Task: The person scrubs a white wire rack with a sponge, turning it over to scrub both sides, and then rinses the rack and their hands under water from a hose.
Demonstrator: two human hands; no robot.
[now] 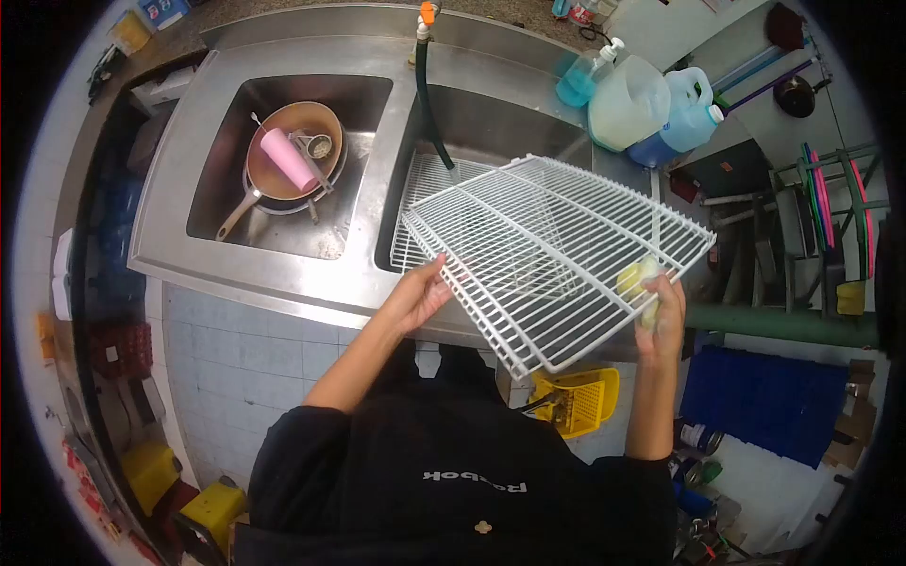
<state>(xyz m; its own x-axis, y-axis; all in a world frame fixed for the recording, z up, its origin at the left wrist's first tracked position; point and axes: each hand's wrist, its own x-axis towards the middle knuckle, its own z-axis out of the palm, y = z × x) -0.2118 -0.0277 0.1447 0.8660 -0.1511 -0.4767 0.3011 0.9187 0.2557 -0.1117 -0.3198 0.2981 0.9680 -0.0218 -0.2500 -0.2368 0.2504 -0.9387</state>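
Note:
A white wire shelf rack (547, 247) is held tilted over the right sink basin and its front edge. My left hand (423, 298) is closed on its left edge, with the thumb on top of the wires. At the right side, my right hand (666, 316) grips a yellow sponge (630, 279), pressed against the rack's wires; part of the sponge is hidden behind them. Beneath, a second white wire rack (408, 247) lies in the right basin. A dark hose (429, 108) hangs from the orange-handled tap (427, 13) into that basin.
In the left basin (209, 212) sit a pan (274, 127), a pink cylinder (288, 160) and a small strainer (320, 147). A blue soap pump bottle (578, 83) and large jugs (630, 106) stand at the back right. A yellow mop wringer (590, 396) is below.

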